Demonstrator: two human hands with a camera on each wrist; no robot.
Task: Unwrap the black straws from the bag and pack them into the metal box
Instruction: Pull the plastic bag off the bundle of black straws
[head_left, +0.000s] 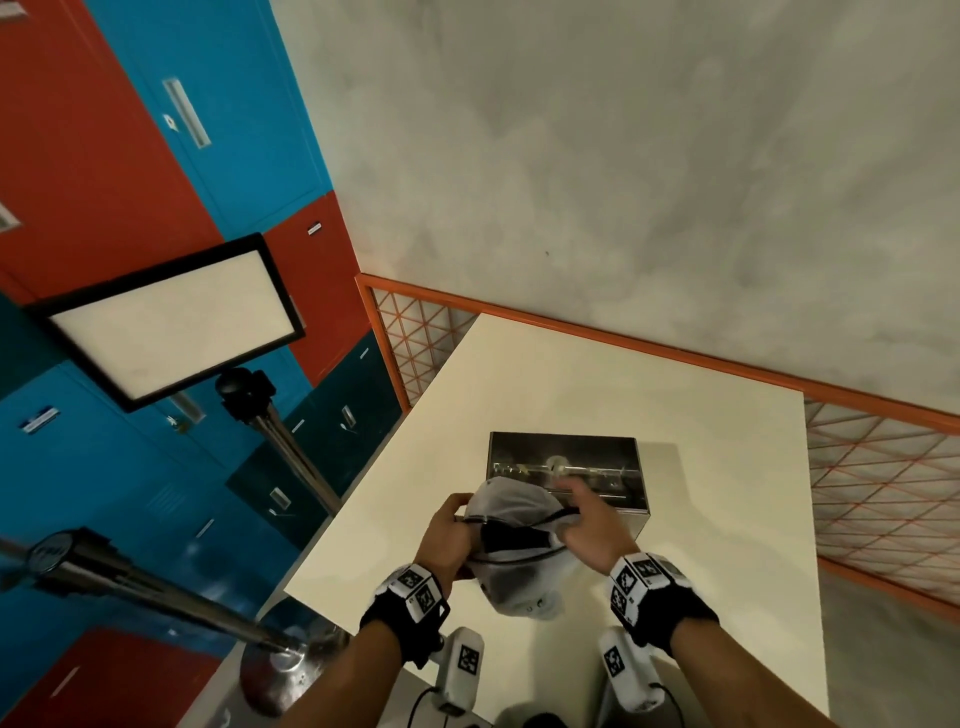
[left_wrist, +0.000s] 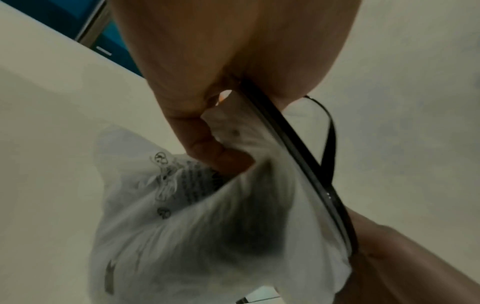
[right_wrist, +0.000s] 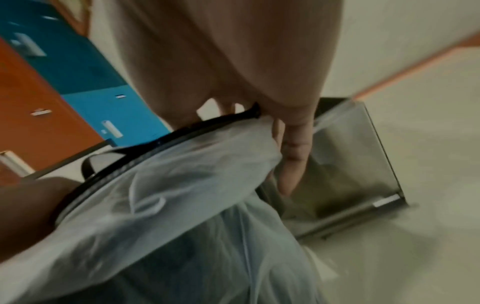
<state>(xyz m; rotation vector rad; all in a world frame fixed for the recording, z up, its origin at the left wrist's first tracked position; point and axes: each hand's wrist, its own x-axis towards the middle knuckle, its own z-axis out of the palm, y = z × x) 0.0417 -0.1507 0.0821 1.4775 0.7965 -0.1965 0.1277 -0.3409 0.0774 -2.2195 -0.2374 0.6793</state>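
The bag (head_left: 511, 512) is showing translucent white with a black rim and black printed marks, a dark mass (head_left: 506, 535) showing through it. The box (head_left: 597, 457) is gleaming silver-grey. The worktop (head_left: 571, 384) is looking cream. Behind it, a railing (head_left: 649, 348) is showing orange, and lockers (head_left: 130, 156) are showing red and blue panels.

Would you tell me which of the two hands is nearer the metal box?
The right hand: it overlaps the metal box's near edge, while the left hand grips the bag farther away.
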